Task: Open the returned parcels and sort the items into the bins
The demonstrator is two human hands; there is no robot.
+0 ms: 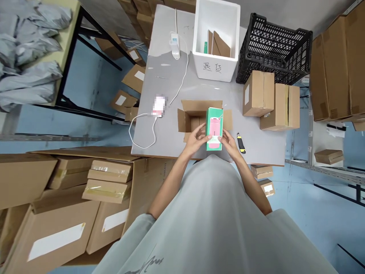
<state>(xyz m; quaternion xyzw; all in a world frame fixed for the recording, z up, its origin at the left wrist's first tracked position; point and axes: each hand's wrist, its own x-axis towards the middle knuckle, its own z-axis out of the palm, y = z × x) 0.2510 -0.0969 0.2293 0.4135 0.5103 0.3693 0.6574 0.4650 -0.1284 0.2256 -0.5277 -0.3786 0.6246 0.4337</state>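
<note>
Between both hands I hold a green product box (215,114) with a picture of a pink, bottle-like item on its front. My left hand (196,140) grips its left side, thumb on the front face. On the opposite side my right hand (229,143) holds it the same way. Just behind the green box an open cardboard carton (186,121) stands on the table with its flaps spread; the green box hides part of it. A black and yellow utility knife (241,143) lies on the table to the right of my right hand.
A white foam bin (216,67) with cardboard pieces and a black crate (273,49) stand at the table's back. Closed cartons (258,93) sit at right. A white cable (182,82) crosses the left side. A large carton of boxes (151,182) stands at lower left.
</note>
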